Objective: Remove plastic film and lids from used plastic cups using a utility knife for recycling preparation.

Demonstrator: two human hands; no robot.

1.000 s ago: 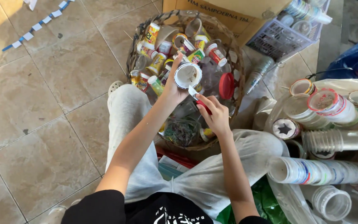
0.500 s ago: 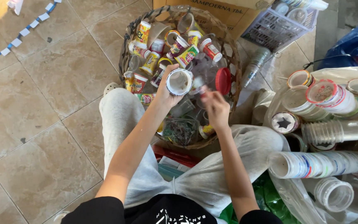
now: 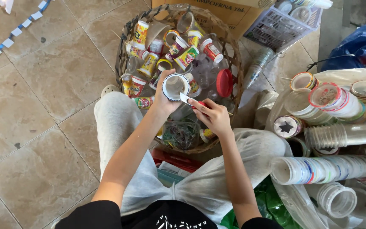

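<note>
A white cup (image 3: 175,87) is held over the basket (image 3: 126,38), mouth turned toward the camera, gripped around its side by the left hand (image 3: 162,99) with fingers closed on it. A small cutter (image 3: 190,101) with a pale blade and red handle is pinched in the right hand (image 3: 214,116), fingers curled shut around it; the blade tip is touching or just beside the cup's lower rim, which cannot be told exactly. Both hands are close together above the basket's middle.

Below them the basket is filled with printed cups (image 3: 149,63), clear cups and a red lid (image 3: 224,82). It sits on the tiled floor (image 3: 34,110) between the person's knees, grey trousers (image 3: 119,127) on both sides. Stacked clear cups (image 3: 323,168) and rolled rims (image 3: 335,99) lie on plastic at the right, well apart from the hands. A cardboard box (image 3: 229,10) and a white crate (image 3: 276,27) stand behind the basket.

Risk, as judged: the blade is worked very near the left thumb, so a slip off the thin rim could cut the fingers. The cup wall is soft and could be crushed or dropped into the basket if squeezed too hard.
</note>
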